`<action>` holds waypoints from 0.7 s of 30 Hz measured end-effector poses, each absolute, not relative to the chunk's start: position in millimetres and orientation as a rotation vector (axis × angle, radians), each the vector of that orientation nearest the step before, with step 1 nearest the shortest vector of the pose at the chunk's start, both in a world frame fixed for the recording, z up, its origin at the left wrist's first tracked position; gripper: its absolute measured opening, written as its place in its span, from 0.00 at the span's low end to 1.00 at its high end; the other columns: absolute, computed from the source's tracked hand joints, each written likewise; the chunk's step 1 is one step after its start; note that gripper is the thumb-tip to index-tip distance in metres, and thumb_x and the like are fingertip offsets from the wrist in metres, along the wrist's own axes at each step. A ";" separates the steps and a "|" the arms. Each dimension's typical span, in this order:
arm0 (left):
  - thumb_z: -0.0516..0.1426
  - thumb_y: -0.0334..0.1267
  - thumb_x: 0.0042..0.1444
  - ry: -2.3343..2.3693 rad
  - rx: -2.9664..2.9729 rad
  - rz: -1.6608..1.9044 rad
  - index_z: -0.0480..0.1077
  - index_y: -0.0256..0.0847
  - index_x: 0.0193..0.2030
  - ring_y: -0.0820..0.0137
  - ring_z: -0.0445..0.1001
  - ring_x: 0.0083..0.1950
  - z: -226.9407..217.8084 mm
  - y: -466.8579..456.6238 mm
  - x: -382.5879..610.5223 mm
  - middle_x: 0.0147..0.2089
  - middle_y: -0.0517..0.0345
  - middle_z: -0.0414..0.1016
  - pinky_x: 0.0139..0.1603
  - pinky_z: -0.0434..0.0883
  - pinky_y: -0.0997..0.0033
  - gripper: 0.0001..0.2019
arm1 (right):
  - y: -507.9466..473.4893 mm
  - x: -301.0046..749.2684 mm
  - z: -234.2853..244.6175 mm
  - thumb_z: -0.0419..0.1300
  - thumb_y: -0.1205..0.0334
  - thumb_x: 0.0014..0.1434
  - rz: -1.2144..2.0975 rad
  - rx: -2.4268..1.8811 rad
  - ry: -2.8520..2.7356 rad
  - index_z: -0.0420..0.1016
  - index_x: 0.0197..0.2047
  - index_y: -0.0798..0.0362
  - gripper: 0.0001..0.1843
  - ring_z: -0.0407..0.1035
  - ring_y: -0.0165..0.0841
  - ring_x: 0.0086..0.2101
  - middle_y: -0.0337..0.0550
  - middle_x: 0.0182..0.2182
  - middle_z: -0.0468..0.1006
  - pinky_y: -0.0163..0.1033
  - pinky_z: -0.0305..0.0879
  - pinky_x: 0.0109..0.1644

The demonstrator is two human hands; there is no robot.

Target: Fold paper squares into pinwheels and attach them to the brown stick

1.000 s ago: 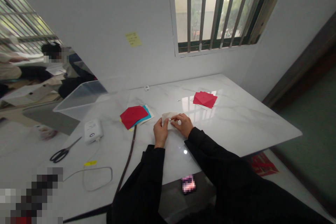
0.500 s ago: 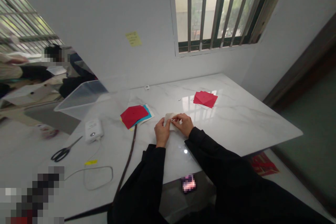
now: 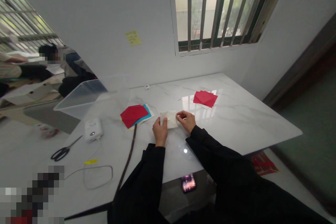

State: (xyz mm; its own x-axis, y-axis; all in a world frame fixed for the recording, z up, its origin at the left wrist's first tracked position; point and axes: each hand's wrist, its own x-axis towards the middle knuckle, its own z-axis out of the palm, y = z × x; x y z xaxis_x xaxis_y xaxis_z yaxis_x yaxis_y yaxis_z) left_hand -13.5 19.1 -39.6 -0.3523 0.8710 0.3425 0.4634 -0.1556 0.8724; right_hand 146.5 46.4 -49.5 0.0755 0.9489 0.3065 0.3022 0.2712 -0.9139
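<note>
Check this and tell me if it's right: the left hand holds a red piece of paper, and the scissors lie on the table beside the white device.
One thing is wrong: the head view shows that the piece of paper in the left hand is off-white. The scissors do lie on the table beside the white device.

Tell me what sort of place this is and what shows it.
Probably a shared indoor workroom: scissors and red papers lie on a marbled table, and another person is in the background at the left.
</note>
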 end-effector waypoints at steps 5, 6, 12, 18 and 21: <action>0.57 0.46 0.60 1.741 1.582 1.484 0.75 0.40 0.38 0.62 0.75 0.37 -37.1 16.6 -9.7 0.36 0.54 0.80 0.41 0.67 0.68 0.12 | 48.3 148.2 -50.9 0.64 0.58 0.55 0.731 -1.349 -1.471 0.81 0.37 0.50 0.08 0.74 0.31 0.28 0.36 0.27 0.79 0.36 0.70 0.39; 0.57 0.46 0.60 1.741 1.601 1.464 0.75 0.40 0.38 0.63 0.75 0.37 -36.4 15.8 -8.6 0.36 0.54 0.80 0.40 0.67 0.69 0.11 | 48.5 148.3 -51.2 0.64 0.59 0.55 0.732 -1.363 -1.482 0.81 0.37 0.50 0.07 0.74 0.31 0.28 0.36 0.27 0.80 0.36 0.70 0.39; 0.57 0.46 0.60 1.732 1.679 1.377 0.76 0.42 0.39 0.64 0.75 0.36 -35.2 13.4 -5.1 0.36 0.55 0.80 0.38 0.66 0.69 0.11 | 49.3 146.3 -52.8 0.64 0.62 0.54 0.684 -1.420 -1.535 0.81 0.36 0.50 0.06 0.75 0.31 0.28 0.35 0.26 0.79 0.35 0.69 0.39; 0.58 0.46 0.59 1.736 1.681 1.343 0.76 0.42 0.39 0.64 0.75 0.35 -36.1 14.1 -4.4 0.35 0.55 0.80 0.37 0.66 0.69 0.11 | 48.8 143.4 -51.0 0.64 0.62 0.55 0.631 -1.465 -1.582 0.82 0.36 0.50 0.06 0.75 0.32 0.30 0.36 0.26 0.80 0.36 0.69 0.40; 0.58 0.46 0.59 1.732 1.673 1.340 0.77 0.42 0.39 0.64 0.75 0.35 -36.1 14.4 -4.2 0.35 0.55 0.81 0.38 0.66 0.69 0.11 | 49.0 142.9 -51.2 0.64 0.60 0.56 0.613 -1.463 -1.597 0.82 0.35 0.50 0.06 0.75 0.32 0.29 0.38 0.26 0.80 0.36 0.69 0.40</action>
